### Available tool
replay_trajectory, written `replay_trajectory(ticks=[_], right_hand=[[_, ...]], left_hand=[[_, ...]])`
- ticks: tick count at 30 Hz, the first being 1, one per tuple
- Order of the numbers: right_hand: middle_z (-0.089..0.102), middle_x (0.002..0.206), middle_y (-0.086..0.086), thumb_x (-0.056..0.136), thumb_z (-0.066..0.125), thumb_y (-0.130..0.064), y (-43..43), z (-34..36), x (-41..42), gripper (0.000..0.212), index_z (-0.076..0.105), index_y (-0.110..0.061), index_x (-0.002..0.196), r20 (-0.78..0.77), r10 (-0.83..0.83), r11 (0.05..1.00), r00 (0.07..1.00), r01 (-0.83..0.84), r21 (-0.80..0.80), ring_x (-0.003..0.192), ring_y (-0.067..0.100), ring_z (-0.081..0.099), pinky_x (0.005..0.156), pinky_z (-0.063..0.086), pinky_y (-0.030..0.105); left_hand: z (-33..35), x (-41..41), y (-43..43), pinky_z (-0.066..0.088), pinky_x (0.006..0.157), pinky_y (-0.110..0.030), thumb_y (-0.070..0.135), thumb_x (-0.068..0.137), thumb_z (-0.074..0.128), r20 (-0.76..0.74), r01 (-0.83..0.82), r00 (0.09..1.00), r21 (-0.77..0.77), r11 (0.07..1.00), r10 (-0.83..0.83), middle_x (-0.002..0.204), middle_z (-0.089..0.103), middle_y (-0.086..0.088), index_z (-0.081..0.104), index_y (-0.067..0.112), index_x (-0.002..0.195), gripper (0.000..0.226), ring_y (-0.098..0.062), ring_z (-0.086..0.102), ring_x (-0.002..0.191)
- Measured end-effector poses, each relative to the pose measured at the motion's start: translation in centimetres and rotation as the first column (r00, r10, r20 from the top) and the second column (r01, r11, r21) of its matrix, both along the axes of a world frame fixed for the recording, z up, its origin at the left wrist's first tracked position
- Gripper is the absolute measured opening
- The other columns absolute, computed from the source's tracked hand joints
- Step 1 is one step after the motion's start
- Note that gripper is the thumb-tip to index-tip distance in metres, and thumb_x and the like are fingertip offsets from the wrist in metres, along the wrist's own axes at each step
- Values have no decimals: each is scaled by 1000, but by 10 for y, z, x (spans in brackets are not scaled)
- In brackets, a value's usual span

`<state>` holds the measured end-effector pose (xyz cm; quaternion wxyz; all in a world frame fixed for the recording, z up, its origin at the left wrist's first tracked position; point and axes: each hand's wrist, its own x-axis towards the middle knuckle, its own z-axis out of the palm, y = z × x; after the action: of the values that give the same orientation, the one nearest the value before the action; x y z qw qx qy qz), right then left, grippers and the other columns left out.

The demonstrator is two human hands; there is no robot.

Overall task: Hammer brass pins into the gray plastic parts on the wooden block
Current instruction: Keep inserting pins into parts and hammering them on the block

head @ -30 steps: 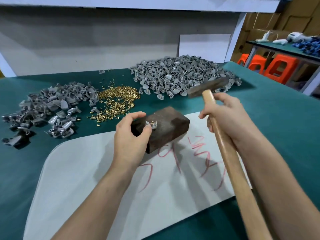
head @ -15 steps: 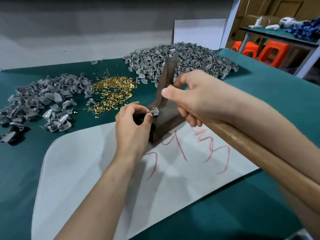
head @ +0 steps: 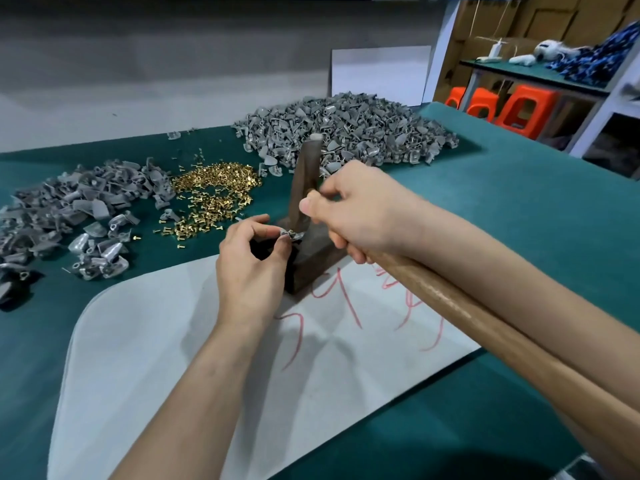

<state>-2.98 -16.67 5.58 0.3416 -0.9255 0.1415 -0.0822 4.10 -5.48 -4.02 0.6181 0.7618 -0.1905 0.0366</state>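
Head view: hammer poised over a gray part on the wooden block.

The left hand pinches the small gray part between thumb and fingertips at the near corner of the block, which sits on a white sheet on the green surface. The right hand has its grip wrapped round the hammer handle just under the head, whose lower face is at the part; whether it touches cannot be told. The pin in the part is too small to make out clearly. The part looks light and stiff, and may skid or flip under a blow, so it is best pinched by its outer edge, fingers clear of the strike. Loose pins and heaps of gray parts lie beyond.
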Motion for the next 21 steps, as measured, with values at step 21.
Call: replay_trajectory(ticks=[21], right_hand=[[52, 56, 7, 96, 46, -24, 7, 17, 10, 32, 45, -10, 66, -43, -19, 980, 999, 10, -196, 28, 18, 52, 34, 39, 19]], left_hand=[[-3, -1, 0, 43, 99, -37, 6, 86, 68, -22, 13, 1000, -74, 997, -15, 113, 59, 6, 57, 25, 72, 26, -12, 55, 111]])
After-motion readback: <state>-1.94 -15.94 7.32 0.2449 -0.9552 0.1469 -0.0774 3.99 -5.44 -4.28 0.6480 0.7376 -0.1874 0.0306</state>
